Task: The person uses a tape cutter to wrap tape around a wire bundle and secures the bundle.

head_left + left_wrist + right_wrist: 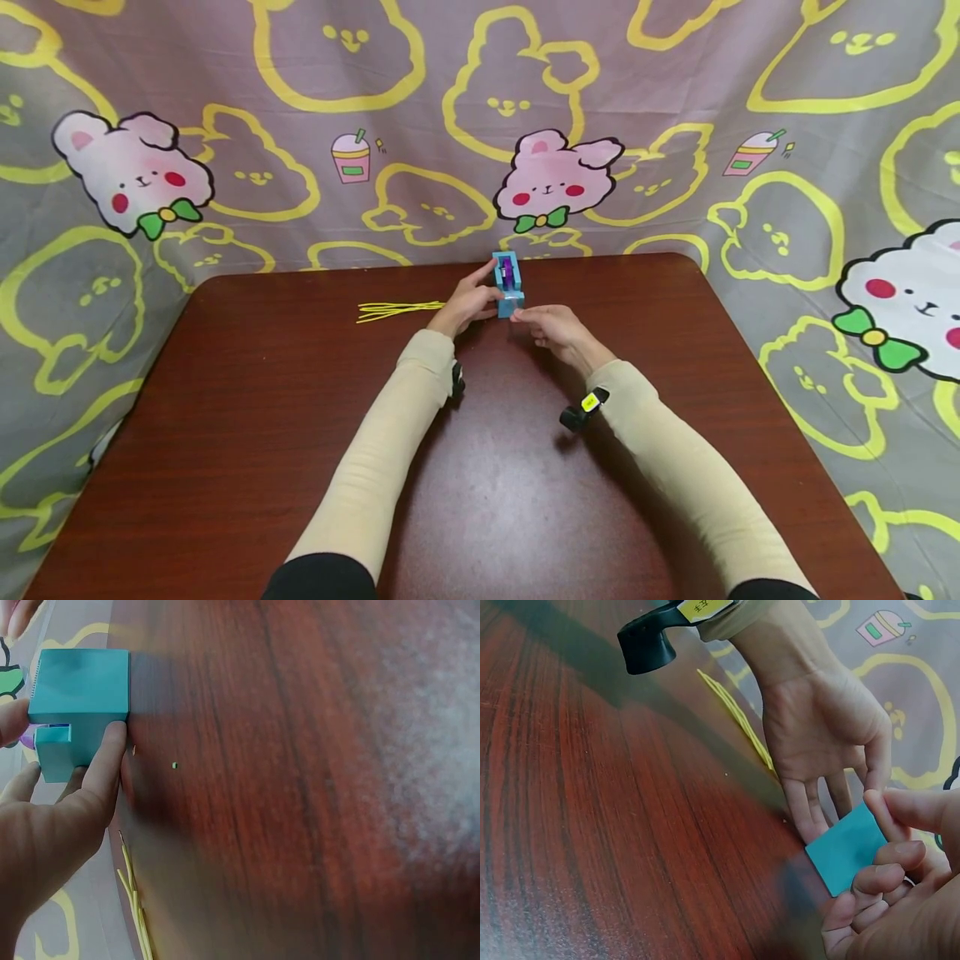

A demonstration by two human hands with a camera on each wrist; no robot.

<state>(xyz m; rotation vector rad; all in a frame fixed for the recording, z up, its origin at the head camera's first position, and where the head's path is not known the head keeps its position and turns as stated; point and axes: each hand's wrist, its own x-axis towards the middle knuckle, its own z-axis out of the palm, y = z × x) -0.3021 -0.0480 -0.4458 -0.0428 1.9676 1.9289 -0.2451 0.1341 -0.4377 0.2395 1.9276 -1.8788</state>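
At the table's far edge stands a teal tape dispenser (510,307) with a purple wheel (508,273) in its open frame. My left hand (467,302) grips the dispenser from the left, its fingers spread along the body. In the left wrist view the teal block (84,684) shows a finely toothed edge. My right hand (557,327) has thumb and index finger pinched together at the dispenser's near end, the other fingers curled. What seems to be clear tape there is barely visible. The right wrist view shows that pinch beside a corner of the teal face (844,851).
A loose bundle of thin yellow strands (397,310) lies left of my left hand. A tiny green scrap (175,765) is on the brown table (300,433). A patterned cloth (427,75) hangs right behind the table's far edge.
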